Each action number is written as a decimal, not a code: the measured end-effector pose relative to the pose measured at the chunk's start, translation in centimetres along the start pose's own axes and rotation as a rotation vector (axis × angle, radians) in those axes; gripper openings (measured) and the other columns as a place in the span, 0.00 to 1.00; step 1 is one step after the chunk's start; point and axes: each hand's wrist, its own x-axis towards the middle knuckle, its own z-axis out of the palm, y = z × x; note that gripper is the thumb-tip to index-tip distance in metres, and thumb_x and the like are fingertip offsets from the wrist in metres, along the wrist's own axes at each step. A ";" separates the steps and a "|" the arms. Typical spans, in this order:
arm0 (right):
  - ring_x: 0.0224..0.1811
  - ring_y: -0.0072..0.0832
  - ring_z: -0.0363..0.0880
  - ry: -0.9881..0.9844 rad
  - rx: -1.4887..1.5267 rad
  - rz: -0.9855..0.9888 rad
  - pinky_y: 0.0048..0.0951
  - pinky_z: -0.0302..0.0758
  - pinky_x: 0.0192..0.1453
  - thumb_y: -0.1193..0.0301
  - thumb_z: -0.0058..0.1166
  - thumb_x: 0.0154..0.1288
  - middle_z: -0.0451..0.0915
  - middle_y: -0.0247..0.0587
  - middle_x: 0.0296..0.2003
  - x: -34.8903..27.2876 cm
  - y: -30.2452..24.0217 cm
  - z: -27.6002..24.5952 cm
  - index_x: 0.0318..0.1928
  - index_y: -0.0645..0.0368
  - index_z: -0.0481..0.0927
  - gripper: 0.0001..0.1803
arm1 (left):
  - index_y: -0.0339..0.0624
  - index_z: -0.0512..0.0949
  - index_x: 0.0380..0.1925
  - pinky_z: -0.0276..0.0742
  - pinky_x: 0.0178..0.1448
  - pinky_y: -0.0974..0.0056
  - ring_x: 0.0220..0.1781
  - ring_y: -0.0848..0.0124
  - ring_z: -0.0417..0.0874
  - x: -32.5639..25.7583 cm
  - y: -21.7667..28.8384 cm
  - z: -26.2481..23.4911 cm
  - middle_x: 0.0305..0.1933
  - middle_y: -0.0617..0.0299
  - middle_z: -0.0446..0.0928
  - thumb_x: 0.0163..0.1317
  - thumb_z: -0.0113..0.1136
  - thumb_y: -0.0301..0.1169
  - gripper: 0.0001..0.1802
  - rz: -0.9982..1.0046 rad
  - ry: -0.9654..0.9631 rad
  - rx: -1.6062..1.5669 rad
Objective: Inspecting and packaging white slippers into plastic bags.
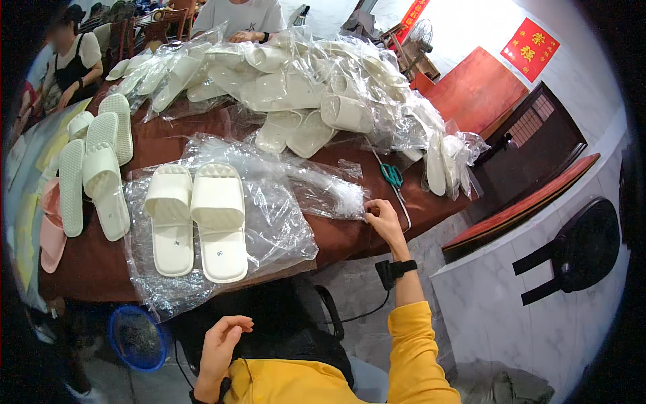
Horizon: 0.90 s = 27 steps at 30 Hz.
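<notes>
A pair of cream slippers (219,232) lies side by side on a clear plastic bag (282,232) spread on the table, toes toward the far side. My right hand (387,225) reaches to the right end of a bunched stack of clear plastic bags (340,195), thumb and forefinger pinching its edge. My left hand (222,347) hovers off the near table edge, low in front of my body. Its fingers are loosely bent, with nothing seen in them.
Bagged cream slippers (289,87) are heaped across the far table. Loose cream slippers (104,182) and a pink slipper (52,232) lie at left. Green-handled scissors (392,176) lie right of the bags. A blue basket (138,340) stands below. Two people are beyond the table.
</notes>
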 end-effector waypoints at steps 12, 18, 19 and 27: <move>0.33 0.29 0.81 0.128 0.420 0.454 0.28 0.78 0.34 0.71 0.54 0.62 0.80 0.42 0.32 -0.8 3.6 -4.5 0.33 0.63 0.78 0.07 | 0.33 0.78 0.46 0.73 0.57 0.67 0.49 0.71 0.79 -1.2 0.6 0.5 0.44 0.58 0.79 0.66 0.48 0.21 0.12 0.044 -0.044 0.203; 0.27 0.26 0.77 0.550 1.544 0.473 0.23 0.76 0.28 0.75 0.48 0.57 0.78 0.41 0.28 -7.1 18.0 -17.2 0.30 0.65 0.74 0.05 | 0.33 0.79 0.46 0.75 0.55 0.67 0.48 0.71 0.80 0.1 0.7 2.2 0.44 0.58 0.79 0.66 0.50 0.22 0.12 0.077 -0.160 0.261; 0.28 0.25 0.76 0.672 1.600 0.475 0.23 0.72 0.27 0.77 0.46 0.56 0.78 0.39 0.29 -8.3 18.8 -18.4 0.31 0.62 0.75 0.04 | 0.33 0.79 0.45 0.75 0.54 0.66 0.47 0.71 0.81 0.2 0.7 2.3 0.44 0.57 0.79 0.66 0.50 0.23 0.12 0.070 -0.176 0.269; 0.25 0.21 0.65 0.458 0.580 0.060 0.23 0.63 0.31 0.69 0.46 0.65 0.68 0.28 0.24 -11.1 -6.7 -17.1 0.28 0.56 0.71 0.08 | 0.39 0.81 0.45 0.78 0.51 0.62 0.46 0.59 0.82 0.1 4.2 3.8 0.45 0.54 0.80 0.60 0.59 0.22 0.13 0.500 -0.154 0.598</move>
